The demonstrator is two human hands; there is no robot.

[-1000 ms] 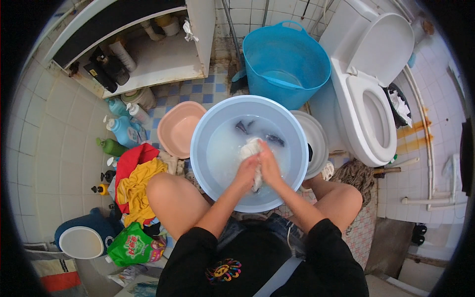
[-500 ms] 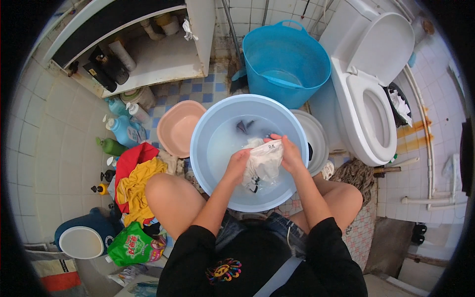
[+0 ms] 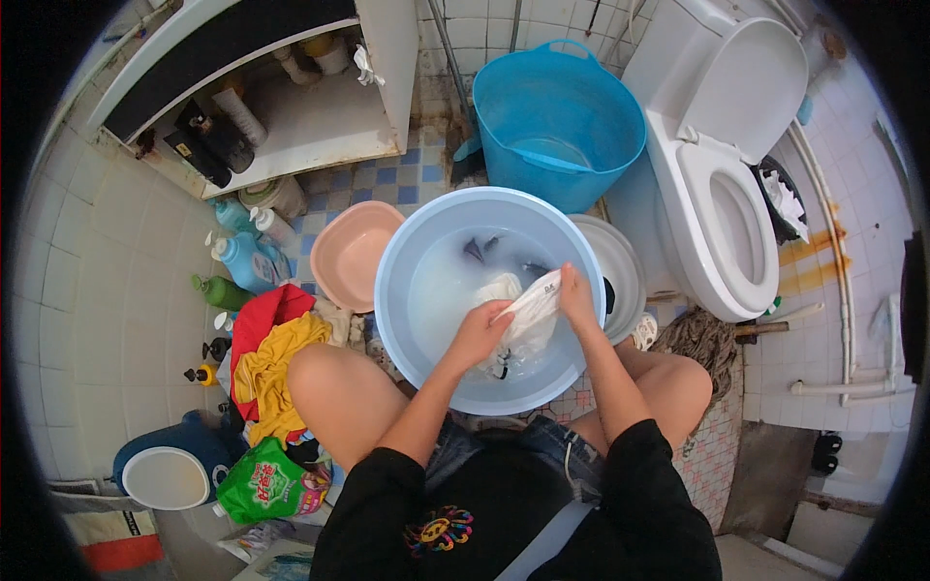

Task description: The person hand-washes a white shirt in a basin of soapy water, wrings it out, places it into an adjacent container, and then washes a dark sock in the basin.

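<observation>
Head cam: we've got both hands over the pale blue basin (image 3: 407, 334) of cloudy water. Our left hand (image 3: 480, 332) and right hand (image 3: 574, 295) are each clamped on the white cloth (image 3: 528, 315) — stretched btwn them, just above the water. Pink bowl (image 3: 351, 254) touches the basin's left rim, blue bucket (image 3: 557, 121) sits beyond it, toilet (image 3: 722, 184) far right. Red & yellow clothes (image 3: 266, 363) lie near our left knee.

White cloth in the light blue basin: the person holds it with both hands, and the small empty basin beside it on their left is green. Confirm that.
Not quite. The small empty basin is pink, not green, as the head view shows. The rest holds: the left hand and right hand both hold the white cloth over the light blue basin, and the pink one sits beside it on the person's left.
</observation>
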